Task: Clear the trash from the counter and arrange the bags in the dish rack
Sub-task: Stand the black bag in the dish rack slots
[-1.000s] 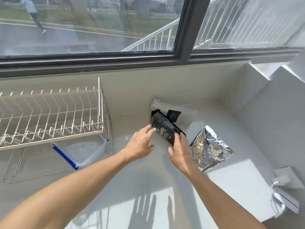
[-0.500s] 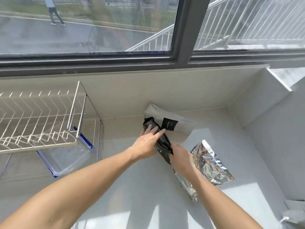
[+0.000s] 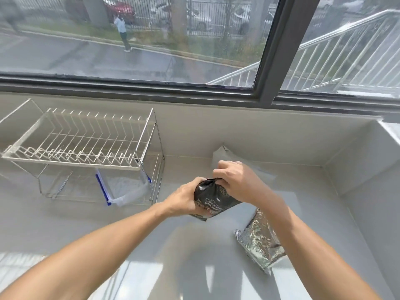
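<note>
The fingers of the right hand (image 3: 236, 180) were curled tight over the crumpled top edge of the black bag (image 3: 213, 200), pinching it from above. The left hand (image 3: 184, 199) gripped the same bag lower down on its left side, its fingers wrapped behind the bag and mostly hidden, only the back of the hand and the thumb side showing. Between the two hands the black bag was held up off the table (image 3: 177, 239), tilted, with pale lettering across its front.

Just beyond the right hand, a white bag (image 3: 223, 151) lay against the back wall, largely covered by that hand. Below the right forearm, a silver foil bag (image 3: 259, 245) lay flat on the table, partly hidden by the arm.

Well to the left stood the wire dish rack (image 3: 82, 148), its upper tier bare of bags. On its lower level sat a clear plastic container with a blue rim (image 3: 121, 189), tipped at an angle. Both forearms reached in from the bottom edge, and sunlight fell in patches on the near part of the table.
</note>
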